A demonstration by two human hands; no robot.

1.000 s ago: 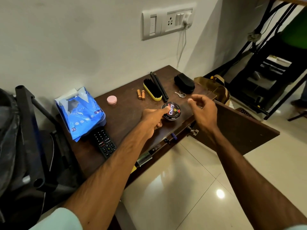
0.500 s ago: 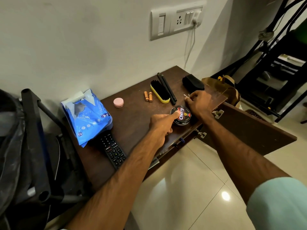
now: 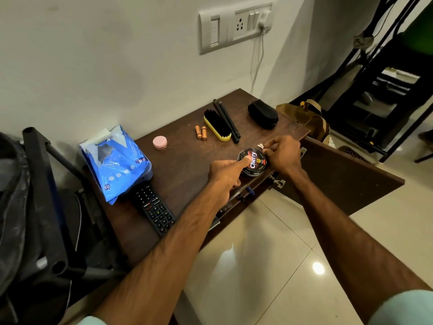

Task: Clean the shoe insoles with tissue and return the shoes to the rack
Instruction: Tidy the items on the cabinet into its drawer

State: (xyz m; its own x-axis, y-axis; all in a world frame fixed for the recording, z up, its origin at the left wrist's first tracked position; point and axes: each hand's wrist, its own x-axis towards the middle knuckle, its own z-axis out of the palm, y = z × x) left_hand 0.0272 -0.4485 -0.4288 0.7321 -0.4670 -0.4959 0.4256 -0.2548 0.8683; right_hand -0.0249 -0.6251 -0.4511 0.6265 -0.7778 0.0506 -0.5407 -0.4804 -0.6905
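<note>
so left hand (image 3: 225, 174) presses a straight finger on the polish tin (image 3: 254, 164), grip released; right hand (image 3: 283, 153) pinches small keys (image 3: 260, 145) in its grip, just beside the tin on the tabletop (image 3: 182, 170).

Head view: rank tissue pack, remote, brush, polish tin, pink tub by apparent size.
1. tissue pack
2. remote, partly under the pack and nearer the camera, so its lead over the brush is unsure
3. brush and polish tin: look alike, not ranked
4. pink tub
</note>
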